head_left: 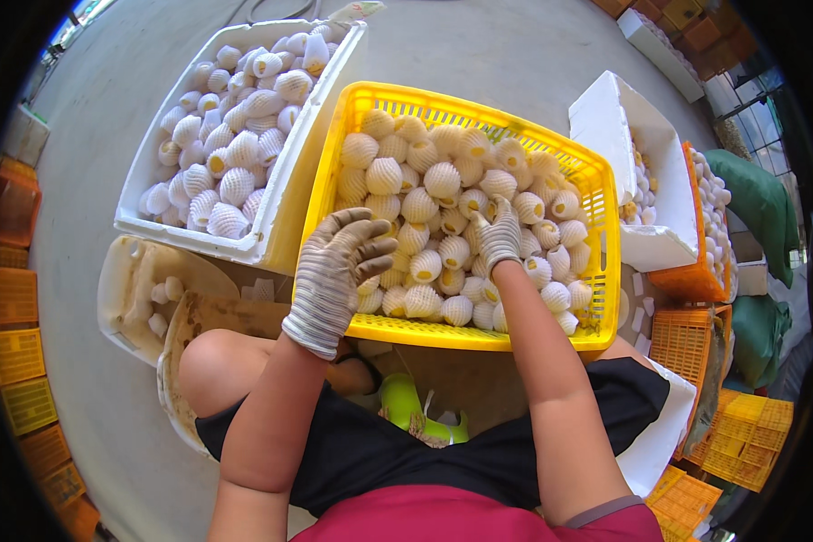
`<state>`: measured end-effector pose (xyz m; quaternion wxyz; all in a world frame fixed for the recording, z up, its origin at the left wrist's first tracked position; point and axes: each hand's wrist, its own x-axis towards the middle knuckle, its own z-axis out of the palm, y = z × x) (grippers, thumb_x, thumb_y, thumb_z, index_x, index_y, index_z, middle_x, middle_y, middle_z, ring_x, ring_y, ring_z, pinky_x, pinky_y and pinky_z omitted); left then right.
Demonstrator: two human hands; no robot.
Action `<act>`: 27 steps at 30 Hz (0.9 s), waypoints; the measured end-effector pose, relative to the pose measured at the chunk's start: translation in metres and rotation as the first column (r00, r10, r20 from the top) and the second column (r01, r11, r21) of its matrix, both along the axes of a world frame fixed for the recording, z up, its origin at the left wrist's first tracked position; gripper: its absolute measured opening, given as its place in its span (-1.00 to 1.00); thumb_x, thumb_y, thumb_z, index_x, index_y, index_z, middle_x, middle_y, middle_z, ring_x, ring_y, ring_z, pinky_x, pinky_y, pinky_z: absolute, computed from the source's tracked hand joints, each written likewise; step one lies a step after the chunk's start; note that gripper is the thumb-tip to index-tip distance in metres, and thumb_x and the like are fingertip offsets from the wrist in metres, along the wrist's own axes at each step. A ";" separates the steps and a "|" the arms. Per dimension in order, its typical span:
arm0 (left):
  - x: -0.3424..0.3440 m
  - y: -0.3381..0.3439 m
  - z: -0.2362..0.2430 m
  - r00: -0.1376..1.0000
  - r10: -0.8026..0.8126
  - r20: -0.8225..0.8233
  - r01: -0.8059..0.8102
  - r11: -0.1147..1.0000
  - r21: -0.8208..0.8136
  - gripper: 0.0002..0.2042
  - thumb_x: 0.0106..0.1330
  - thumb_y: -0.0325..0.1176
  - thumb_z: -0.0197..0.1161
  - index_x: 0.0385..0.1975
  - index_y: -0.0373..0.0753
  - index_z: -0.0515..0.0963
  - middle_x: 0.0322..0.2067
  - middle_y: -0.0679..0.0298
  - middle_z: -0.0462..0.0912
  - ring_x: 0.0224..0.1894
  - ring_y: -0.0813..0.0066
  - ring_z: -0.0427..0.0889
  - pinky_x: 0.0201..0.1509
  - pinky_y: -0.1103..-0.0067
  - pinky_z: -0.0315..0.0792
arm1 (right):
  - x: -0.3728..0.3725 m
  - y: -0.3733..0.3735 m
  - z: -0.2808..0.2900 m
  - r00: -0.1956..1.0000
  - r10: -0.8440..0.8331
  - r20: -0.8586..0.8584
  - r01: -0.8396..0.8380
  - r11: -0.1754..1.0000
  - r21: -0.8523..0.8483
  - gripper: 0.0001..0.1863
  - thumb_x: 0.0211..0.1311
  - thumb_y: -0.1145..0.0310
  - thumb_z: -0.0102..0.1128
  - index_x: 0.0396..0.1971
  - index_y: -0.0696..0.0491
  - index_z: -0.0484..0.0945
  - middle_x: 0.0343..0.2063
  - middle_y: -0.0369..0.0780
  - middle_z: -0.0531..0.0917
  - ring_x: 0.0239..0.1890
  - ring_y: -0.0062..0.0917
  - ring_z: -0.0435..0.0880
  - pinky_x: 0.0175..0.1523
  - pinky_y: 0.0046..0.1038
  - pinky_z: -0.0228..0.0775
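A yellow plastic crate (384,330) stands in front of me, filled with small yellow-orange fruits in white foam net sleeves (442,180); their kind is not clear. My left hand (339,271), in a striped grey-white glove, hovers over the crate's left edge with its fingers apart and bent, nothing visible in them. My right hand (499,237), gloved alike, reaches into the crate's middle. Its thumb and fingers are spread and touch the sleeved fruits, and none is seen lifted. A large white foam box (271,217) at the left holds many more sleeved fruits.
At the right stand a white foam box (601,113) with sleeved fruits and an orange crate (691,285) full of them. A dirty pale tub (122,303) lies left of my knee. Stacked crates (14,357) line the left rim. Something lime-green (402,397) lies between my legs.
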<state>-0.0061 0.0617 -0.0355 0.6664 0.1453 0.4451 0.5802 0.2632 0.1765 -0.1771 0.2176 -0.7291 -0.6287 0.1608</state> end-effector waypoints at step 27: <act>0.041 -0.017 -0.008 0.485 -0.172 -0.857 0.541 0.829 0.140 -0.68 0.26 -0.35 0.36 -0.02 -0.28 0.54 -0.23 0.24 0.67 -0.21 0.51 0.63 -0.10 0.59 0.54 | -0.032 -0.111 0.093 0.119 -0.360 -0.925 -0.571 0.738 -0.360 -0.45 0.31 -0.16 -0.04 -0.07 0.03 0.54 -0.54 -0.37 0.53 -0.71 -0.75 0.29 -0.69 -0.67 -0.02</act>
